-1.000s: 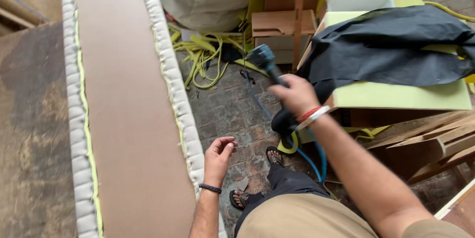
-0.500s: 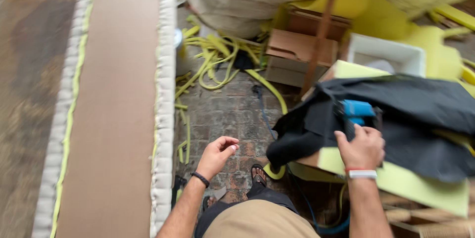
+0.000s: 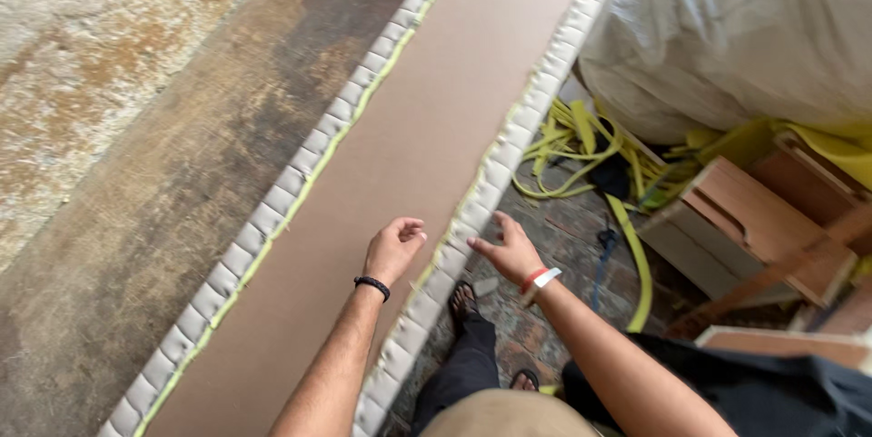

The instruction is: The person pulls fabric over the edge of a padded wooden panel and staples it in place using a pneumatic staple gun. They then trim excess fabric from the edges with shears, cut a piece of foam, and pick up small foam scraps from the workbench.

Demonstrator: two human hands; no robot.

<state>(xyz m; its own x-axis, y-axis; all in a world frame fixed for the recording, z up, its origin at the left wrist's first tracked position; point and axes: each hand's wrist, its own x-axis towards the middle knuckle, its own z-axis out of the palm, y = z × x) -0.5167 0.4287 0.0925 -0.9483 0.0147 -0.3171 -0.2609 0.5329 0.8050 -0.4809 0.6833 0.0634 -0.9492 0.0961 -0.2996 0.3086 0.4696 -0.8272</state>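
- the left hand, loosely curled and gripping nothing, is held over the brown board face of the long upholstered panel, near its right edge; contact with the board cannot be told.
- the right hand, fingers spread and empty, is set at the panel's quilted white edging, just touching or just beside it.
- the panel lies in the middle of the scene, running from the near left to the far right, face down on a worn, stained wooden surface.
- a slip is judged possible: the panel's right edge overhangs the floor, so a push from the left could tip it off.
- the yellow straps and dark cord on the brick floor, close to the sandalled foot, could be caught and cause a trip.
- the edging could be soiled or snagged on the rough surface if dragged.
- to the far right a large white plastic-wrapped bundle is seen; at right, wooden frame pieces; at near right, dark fabric.
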